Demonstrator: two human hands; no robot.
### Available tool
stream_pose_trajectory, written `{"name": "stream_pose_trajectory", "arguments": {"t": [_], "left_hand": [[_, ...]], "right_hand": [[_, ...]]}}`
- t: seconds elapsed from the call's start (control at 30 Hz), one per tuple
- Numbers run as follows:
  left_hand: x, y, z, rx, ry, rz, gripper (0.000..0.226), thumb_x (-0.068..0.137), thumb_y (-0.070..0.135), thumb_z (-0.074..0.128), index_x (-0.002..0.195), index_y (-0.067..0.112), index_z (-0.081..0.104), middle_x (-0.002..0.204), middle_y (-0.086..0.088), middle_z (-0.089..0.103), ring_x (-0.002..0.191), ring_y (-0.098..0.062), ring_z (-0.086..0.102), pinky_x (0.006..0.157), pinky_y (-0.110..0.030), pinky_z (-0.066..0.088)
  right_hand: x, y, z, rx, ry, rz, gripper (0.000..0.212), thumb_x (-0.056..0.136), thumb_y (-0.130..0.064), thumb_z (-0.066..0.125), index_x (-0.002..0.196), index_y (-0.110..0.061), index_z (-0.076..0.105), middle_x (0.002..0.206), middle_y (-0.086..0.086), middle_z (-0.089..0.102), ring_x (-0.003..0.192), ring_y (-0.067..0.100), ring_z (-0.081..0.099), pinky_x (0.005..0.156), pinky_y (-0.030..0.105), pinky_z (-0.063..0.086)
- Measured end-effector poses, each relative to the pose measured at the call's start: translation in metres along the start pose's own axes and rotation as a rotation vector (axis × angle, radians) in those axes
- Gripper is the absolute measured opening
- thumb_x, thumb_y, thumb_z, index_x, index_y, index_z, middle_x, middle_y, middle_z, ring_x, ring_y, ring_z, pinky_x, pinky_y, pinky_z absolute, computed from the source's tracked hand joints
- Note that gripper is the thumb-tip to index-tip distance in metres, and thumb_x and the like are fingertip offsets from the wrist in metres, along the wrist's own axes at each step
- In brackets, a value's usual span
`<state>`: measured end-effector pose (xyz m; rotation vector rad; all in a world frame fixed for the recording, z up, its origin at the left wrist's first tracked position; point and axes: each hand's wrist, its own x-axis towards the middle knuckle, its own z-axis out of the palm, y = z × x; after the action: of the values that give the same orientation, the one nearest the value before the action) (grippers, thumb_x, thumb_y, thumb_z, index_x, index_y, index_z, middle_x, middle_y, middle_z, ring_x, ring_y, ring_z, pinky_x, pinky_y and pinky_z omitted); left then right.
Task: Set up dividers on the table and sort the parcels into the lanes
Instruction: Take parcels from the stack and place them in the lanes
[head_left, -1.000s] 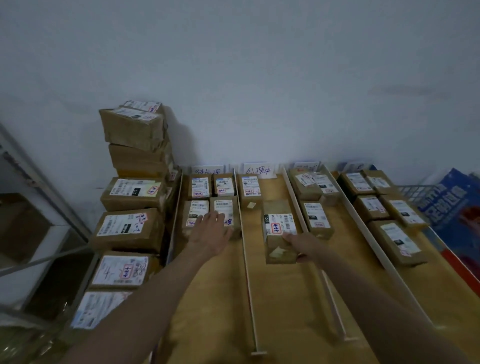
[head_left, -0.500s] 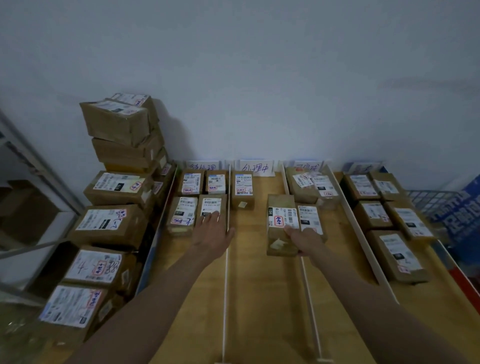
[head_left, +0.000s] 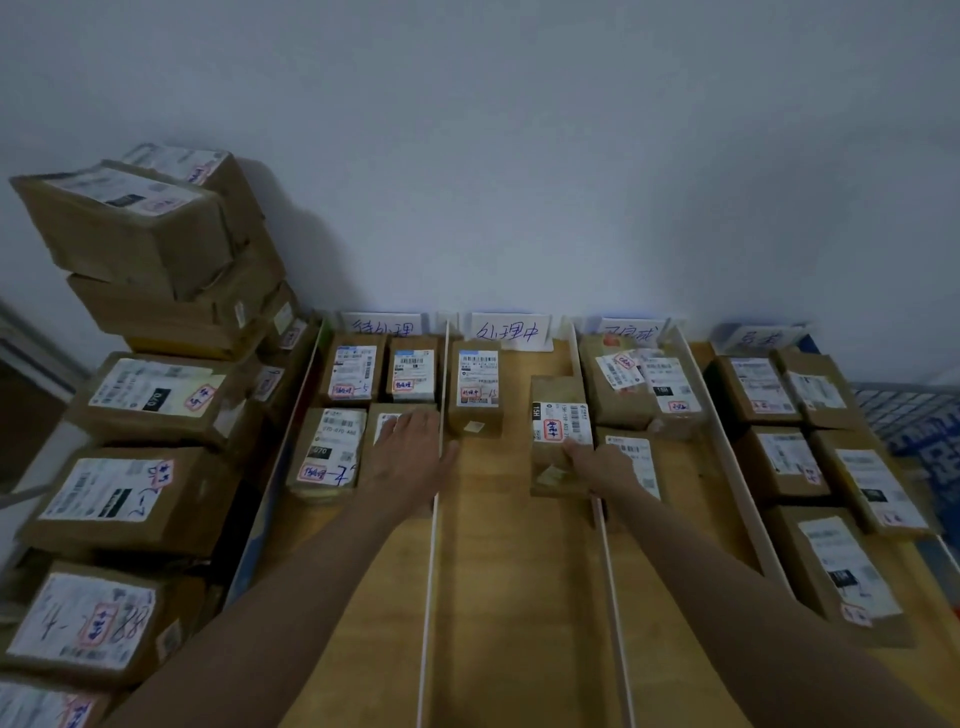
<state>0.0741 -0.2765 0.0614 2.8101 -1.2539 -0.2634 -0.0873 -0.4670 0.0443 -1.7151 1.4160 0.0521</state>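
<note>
Right hand (head_left: 602, 460) is gripping the near right corner of a brown parcel (head_left: 558, 434), thumb lying on its white label. That parcel is sitting in the second lane, pressed against the white divider (head_left: 613, 597) on its right, nearer me than the single labelled parcel (head_left: 475, 387) at the far end of the same lane.

Left hand (head_left: 408, 449) is resting flat, fingers straight, on the near right parcel (head_left: 387, 423) of the first lane, just left of another white divider (head_left: 431, 571). Three more parcels are sitting in that lane, two at the back and one beside my hand.

Third lane is holding parcels at the far end plus one just across the divider from my right hand. Fourth lane is holding two rows of parcels.

Handwritten lane cards (head_left: 511, 332) are standing along the wall at the head of each lane. Wooden table (head_left: 519, 623) is carrying everything. A tall parcel stack (head_left: 145, 322) is sitting off the table's left edge.
</note>
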Motion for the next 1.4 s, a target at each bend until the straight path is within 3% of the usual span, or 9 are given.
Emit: {"name": "stream_pose_trajectory", "arguments": {"t": [0.17,0.3,0.37,0.47,0.9,1.07,1.2,1.3,1.4], "left_hand": [[0.042,-0.008,0.019,0.003,-0.049,0.001,0.049,0.102,0.044,0.034,0.139,0.014,0.044,0.145,-0.006,0.046,0.135,-0.022,0.041,0.114,-0.039,0.028],[0.068,-0.012,0.030,0.001,-0.038,0.012,0.048,0.102,0.042,0.035,0.139,0.013,0.043,0.147,-0.006,0.045,0.138,-0.021,0.039,0.116,-0.039,0.029],[0.077,-0.012,0.037,0.003,-0.023,0.021,0.050,0.103,0.042,0.035,0.142,0.013,0.041,0.148,-0.006,0.044,0.139,-0.021,0.037,0.116,-0.039,0.028],[0.087,-0.015,0.046,0.002,-0.014,0.036,0.054,0.103,0.043,0.034,0.147,0.011,0.036,0.151,-0.006,0.039,0.142,-0.019,0.033,0.118,-0.038,0.024],[0.082,-0.026,0.050,0.032,-0.001,0.012,0.048,0.102,0.041,0.031,0.140,0.015,0.042,0.146,-0.004,0.043,0.137,-0.020,0.037,0.115,-0.038,0.027],[0.051,-0.024,0.025,0.005,0.043,-0.023,0.046,0.102,0.040,0.036,0.138,0.013,0.047,0.144,-0.007,0.047,0.136,-0.024,0.040,0.114,-0.041,0.027],[0.020,-0.026,0.000,0.020,0.056,-0.057,0.056,0.103,0.043,0.030,0.151,0.014,0.033,0.158,-0.007,0.031,0.145,-0.023,0.027,0.121,-0.040,0.017],[-0.014,-0.028,-0.017,0.030,0.078,-0.065,0.059,0.103,0.045,0.029,0.155,0.017,0.026,0.162,-0.006,0.023,0.149,-0.023,0.021,0.122,-0.041,0.015],[-0.053,-0.032,-0.030,0.075,0.100,-0.072,0.059,0.104,0.045,0.029,0.156,0.018,0.022,0.163,-0.006,0.020,0.150,-0.023,0.017,0.123,-0.042,0.014]], "right_hand": [[0.057,-0.015,0.021,-0.073,-0.045,-0.006,0.052,0.101,-0.048,0.044,0.119,-0.004,0.063,0.117,0.015,0.066,0.106,0.029,0.062,0.090,0.037,0.047],[0.097,-0.024,0.040,-0.088,-0.047,0.001,0.052,0.101,-0.049,0.043,0.114,-0.004,0.066,0.098,0.008,0.066,0.079,0.018,0.059,0.067,0.029,0.045],[0.115,-0.027,0.047,-0.087,-0.092,-0.026,0.051,0.102,-0.045,0.042,0.111,-0.002,0.068,0.107,0.017,0.069,0.093,0.030,0.065,0.082,0.037,0.051],[0.137,-0.029,0.053,-0.117,-0.111,-0.043,0.051,0.102,-0.041,0.040,0.111,0.000,0.069,0.115,0.021,0.068,0.112,0.037,0.061,0.101,0.045,0.047],[0.140,-0.046,0.044,0.043,-0.006,0.010,0.049,0.100,-0.036,0.050,0.133,0.000,0.051,0.128,0.016,0.060,0.118,0.031,0.057,0.100,0.042,0.049],[0.089,-0.047,0.020,-0.153,0.067,-0.274,0.043,0.101,-0.029,0.047,0.136,-0.003,0.045,0.136,0.016,0.050,0.124,0.031,0.050,0.103,0.047,0.046],[0.029,-0.045,0.006,-0.458,0.232,-0.597,0.044,0.101,-0.026,0.043,0.142,-0.010,0.042,0.144,0.011,0.047,0.134,0.028,0.042,0.111,0.044,0.037],[-0.018,-0.044,0.004,-0.520,0.273,-0.658,0.050,0.102,-0.034,0.038,0.148,-0.017,0.036,0.156,0.007,0.036,0.147,0.027,0.027,0.121,0.045,0.019],[-0.066,-0.040,0.005,-0.538,0.289,-0.700,0.053,0.103,-0.042,0.033,0.152,-0.021,0.032,0.159,0.004,0.030,0.150,0.026,0.020,0.123,0.047,0.013]]}}
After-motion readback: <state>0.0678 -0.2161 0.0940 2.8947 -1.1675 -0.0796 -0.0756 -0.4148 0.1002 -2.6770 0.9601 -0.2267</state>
